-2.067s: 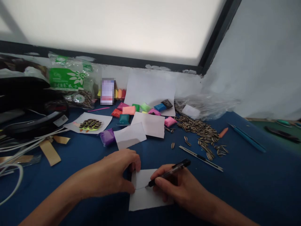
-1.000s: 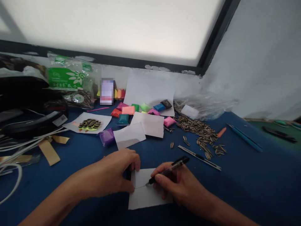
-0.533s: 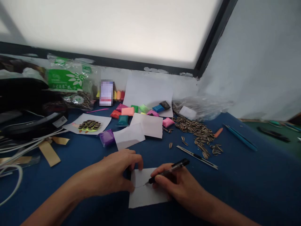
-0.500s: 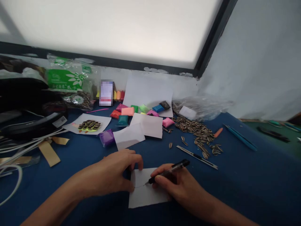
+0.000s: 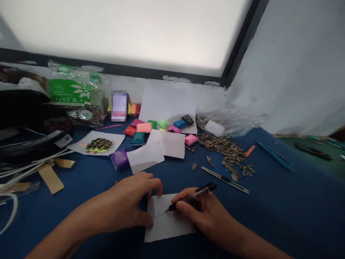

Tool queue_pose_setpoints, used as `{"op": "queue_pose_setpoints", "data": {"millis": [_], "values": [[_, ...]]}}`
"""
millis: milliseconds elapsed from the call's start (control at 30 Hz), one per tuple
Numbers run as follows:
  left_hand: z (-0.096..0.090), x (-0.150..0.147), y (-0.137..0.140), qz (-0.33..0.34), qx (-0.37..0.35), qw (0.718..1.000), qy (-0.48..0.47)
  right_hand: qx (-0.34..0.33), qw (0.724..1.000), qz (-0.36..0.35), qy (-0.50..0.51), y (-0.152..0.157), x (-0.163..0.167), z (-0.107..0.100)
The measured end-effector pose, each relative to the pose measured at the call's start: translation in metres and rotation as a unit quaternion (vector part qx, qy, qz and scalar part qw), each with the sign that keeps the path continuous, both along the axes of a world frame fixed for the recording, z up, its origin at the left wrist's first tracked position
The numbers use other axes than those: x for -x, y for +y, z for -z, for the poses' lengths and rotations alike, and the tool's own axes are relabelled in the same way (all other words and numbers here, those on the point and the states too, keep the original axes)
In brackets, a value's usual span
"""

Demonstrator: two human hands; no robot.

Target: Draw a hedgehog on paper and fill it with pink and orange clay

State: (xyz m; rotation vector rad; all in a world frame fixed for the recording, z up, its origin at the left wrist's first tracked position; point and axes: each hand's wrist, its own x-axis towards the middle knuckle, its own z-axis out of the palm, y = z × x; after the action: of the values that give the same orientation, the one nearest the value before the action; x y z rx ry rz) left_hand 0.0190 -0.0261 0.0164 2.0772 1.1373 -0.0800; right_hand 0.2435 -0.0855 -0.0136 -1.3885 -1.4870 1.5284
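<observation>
Now clamping the black pen [image 5: 201,191] in fingers of the right hand [image 5: 203,213] over the white paper [image 5: 167,230] on the bench [image 5: 272,205], bracing the paper's left edge with the left hand [image 5: 125,201], fingers apart, perhaps risking slippage through light pressure.

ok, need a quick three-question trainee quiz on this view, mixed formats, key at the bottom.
1. Fill in the blank: the right hand holds a ____.

2. True or false: in the picture, the utility knife lies to the right of the purple packet.

3. Multiple choice: what do the fingers of the left hand touch?
A) the green-printed seed bag
B) the sheet with a thin drawn line
C) the pink packet

Key: 1. pen; 2. true; 3. B
</observation>
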Motion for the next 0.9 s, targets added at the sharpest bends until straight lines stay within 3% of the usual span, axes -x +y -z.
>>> {"op": "queue_pose_setpoints", "data": {"millis": [900], "values": [[0.0005, 0.002, -0.0012, -0.001, -0.001, 1.0, 0.004, -0.006, 0.999, 0.029, 0.021, 0.0011, -0.0062, -0.0028]]}}
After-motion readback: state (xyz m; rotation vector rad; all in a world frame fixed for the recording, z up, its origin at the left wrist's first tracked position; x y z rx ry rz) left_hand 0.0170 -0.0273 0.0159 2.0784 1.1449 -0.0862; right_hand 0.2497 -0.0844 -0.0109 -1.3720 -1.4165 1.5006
